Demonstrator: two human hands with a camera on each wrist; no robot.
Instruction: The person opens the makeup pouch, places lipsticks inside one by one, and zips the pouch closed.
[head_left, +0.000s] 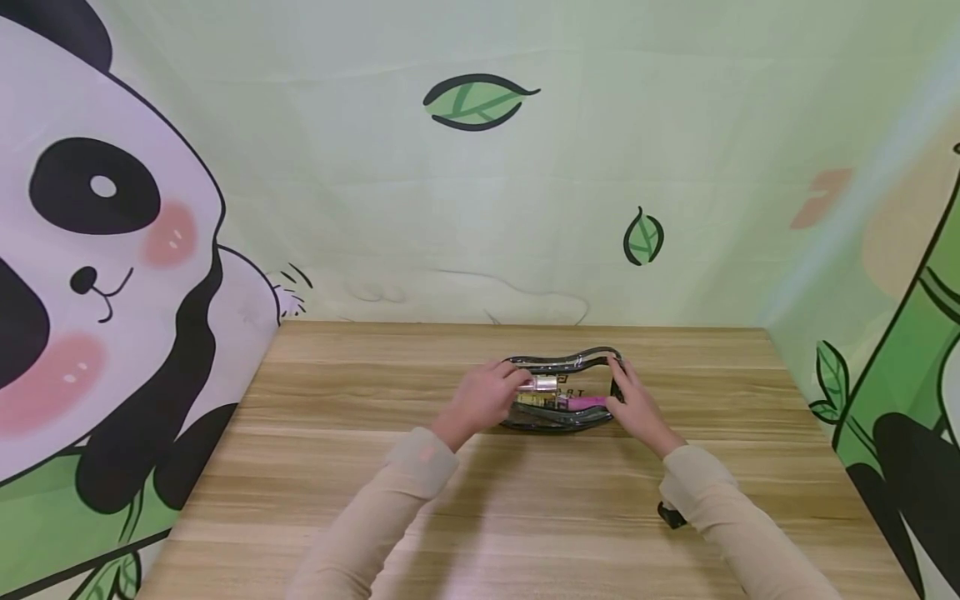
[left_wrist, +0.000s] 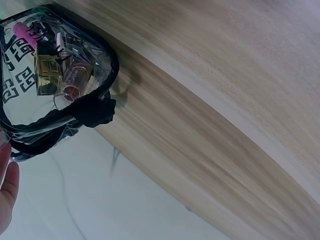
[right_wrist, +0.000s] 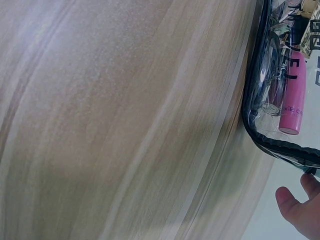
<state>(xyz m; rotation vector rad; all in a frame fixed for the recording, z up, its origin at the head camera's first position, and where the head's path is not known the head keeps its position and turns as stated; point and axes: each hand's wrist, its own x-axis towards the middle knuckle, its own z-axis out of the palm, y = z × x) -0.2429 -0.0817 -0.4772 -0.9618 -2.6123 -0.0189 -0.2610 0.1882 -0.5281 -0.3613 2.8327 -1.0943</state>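
Note:
A clear pouch with black trim [head_left: 566,423] lies on the table, its mouth spread wide. At its left end my left hand [head_left: 487,396] pinches a shiny silver-pink tube [head_left: 542,383] over the mouth. My right hand [head_left: 637,408] is at the right end, fingers spread, with fingertips touching the rim. Inside lie a pink tube [right_wrist: 294,95], a gold-and-black lipstick [left_wrist: 48,75] and a clear-capped lipstick [left_wrist: 76,80]. Only a few fingers of each hand show in the wrist views, beside the pouch's edge.
The wood-grain table [head_left: 337,400] extends around the pouch. Behind it hangs a pale green backdrop [head_left: 337,183] printed with leaves and a panda. A small black object [head_left: 671,515] shows by the right cuff.

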